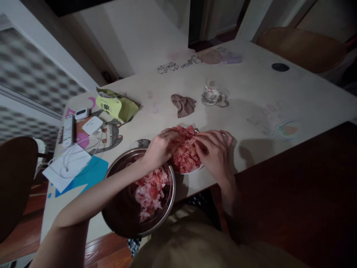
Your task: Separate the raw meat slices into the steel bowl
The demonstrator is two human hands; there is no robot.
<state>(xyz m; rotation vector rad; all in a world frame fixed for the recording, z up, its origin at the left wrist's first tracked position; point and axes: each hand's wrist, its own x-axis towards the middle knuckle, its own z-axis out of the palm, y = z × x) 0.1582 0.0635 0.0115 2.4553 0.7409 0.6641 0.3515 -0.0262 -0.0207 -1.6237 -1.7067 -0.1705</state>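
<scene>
A white plate near the table's front edge is heaped with red, moist chunks that look like peeled pomelo flesh, though I cannot be sure. My left hand, a ring on one finger, reaches across the bowl to the pile's left side. Its fingers are bent together at the chunks, their tips partly hidden. From the right, my right hand curls over the pile, thumb and fingertips pinching at a red piece. Under my left forearm stands a steel bowl containing pale pink, ragged scraps.
Behind the plate lie a crumpled brown cloth and a clear glass cup. To the left are a green-yellow bag, a remote control, a white device with a cable, and white and blue sheets.
</scene>
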